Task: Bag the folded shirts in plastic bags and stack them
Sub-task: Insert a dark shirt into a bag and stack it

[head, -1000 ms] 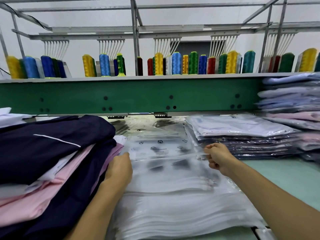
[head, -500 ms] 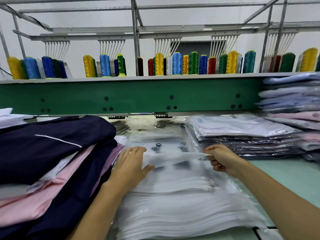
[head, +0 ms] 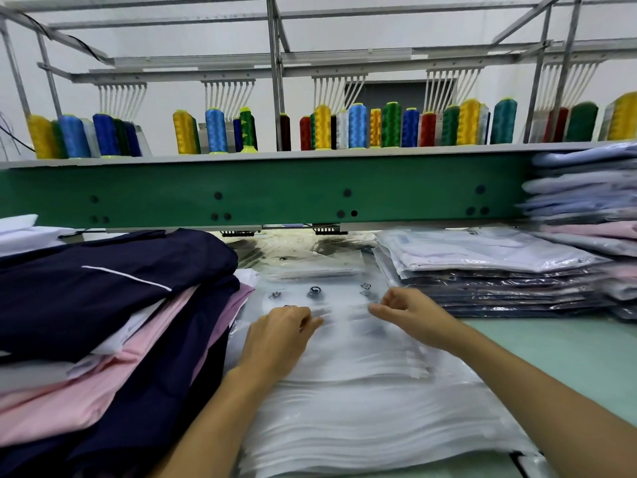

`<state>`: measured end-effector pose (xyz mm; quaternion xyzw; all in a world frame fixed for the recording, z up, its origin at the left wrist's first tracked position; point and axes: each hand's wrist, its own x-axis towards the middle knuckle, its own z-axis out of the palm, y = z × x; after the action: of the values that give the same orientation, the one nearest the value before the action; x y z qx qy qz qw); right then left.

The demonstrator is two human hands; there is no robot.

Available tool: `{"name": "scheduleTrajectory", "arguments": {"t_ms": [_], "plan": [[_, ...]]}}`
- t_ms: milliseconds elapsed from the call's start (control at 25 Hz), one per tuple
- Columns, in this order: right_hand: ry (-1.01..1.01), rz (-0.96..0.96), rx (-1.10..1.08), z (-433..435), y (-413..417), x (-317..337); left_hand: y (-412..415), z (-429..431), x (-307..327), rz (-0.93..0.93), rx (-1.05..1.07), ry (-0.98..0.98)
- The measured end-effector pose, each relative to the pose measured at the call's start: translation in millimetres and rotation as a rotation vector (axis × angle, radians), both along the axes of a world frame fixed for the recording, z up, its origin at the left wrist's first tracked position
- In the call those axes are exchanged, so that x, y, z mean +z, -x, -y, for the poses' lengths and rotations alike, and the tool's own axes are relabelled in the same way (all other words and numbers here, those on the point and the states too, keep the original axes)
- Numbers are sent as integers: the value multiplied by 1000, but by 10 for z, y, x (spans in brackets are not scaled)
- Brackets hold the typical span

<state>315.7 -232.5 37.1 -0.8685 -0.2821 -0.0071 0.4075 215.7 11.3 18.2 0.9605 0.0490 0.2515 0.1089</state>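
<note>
The top plastic bag (head: 324, 298) is pinched by the left hand (head: 279, 334) and the right hand (head: 412, 315). Folded shirts (head: 103, 305) are piled left of it, bagged shirts (head: 482, 257) right.

Working at a pale green table (head: 572, 350), a person's left hand (head: 279, 334) and right hand (head: 410, 312) each pinch the raised edge of the top plastic bag (head: 344, 326) on a thick stack of bags (head: 362, 415) at 6 o'clock. A pile of folded shirts (head: 103, 305) in navy, pink and white sits at 9 o'clock, and bagged shirts (head: 482, 263) are stacked at 2 o'clock. Cones of coloured thread (head: 358, 127) line a shelf above a green beam (head: 275, 188) at 12 o'clock.
</note>
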Motion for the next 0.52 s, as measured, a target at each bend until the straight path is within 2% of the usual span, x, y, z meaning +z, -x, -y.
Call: {"name": "scheduleTrajectory", "arguments": {"t_ms": [160, 240, 400, 520], "plan": [[25, 193, -46, -198, 125, 23, -20, -33, 11, 52, -10, 106], [114, 287, -69, -267, 183, 42, 1, -19, 24, 104, -50, 158], [208, 433, -42, -331, 255, 45, 5, -10, 33, 223, -101, 107], [292, 420, -62, -336, 229, 67, -17, -13, 19, 169, -79, 64]]}}
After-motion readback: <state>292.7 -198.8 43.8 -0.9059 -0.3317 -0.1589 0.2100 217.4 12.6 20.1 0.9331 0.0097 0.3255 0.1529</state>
